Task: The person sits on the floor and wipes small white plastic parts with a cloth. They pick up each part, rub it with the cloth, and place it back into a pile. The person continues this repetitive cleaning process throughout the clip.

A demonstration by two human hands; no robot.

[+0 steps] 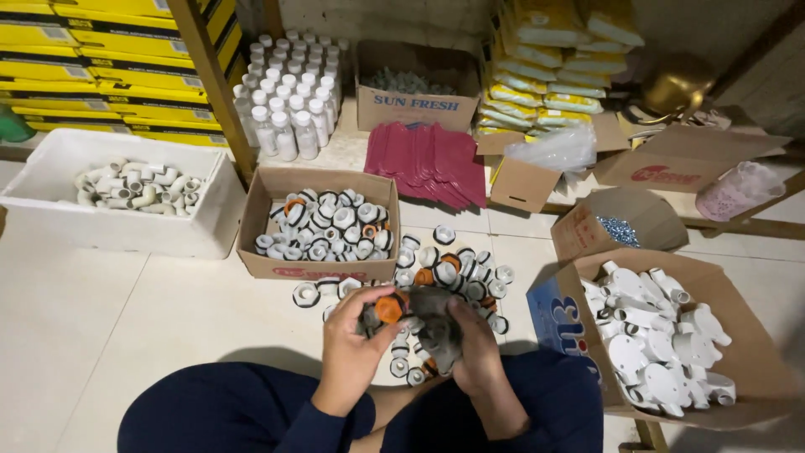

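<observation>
Here, lower centre of the frame, both hands meet above the floor tiles.
Left hand [356, 335]: grip closed around a small fitting with an orange cap [388, 309], thumb and fingers wrapped over it.
Right hand [470, 335]: grip clamped on a grey cloth [434, 323], which is bunched against the orange-capped fitting; the two hands touch at the cloth.
Held fitting, place: lower centre, just above the person's knees in dark blue trousers [243, 411].
Loose pile [444, 268]: white and black round fittings, a few orange, spread on the floor [126, 319] directly beyond the hands.
Open cardboard box [323, 222]: centre left, filled with the same round fittings, just beside the pile.
White foam box [117, 193]: left of the frame, holds white pipe elbows.
Large cardboard box [662, 335]: lower right, holds white junction-type plastic fittings.
Small cardboard box [616, 225]: right of centre, holds small metal screws.
White bottles [289, 92]: upper centre left, standing in rows.
Red sheets [428, 164]: upper centre, stacked flat on the floor.
Yellow packets [545, 67]: upper right, stacked.
</observation>
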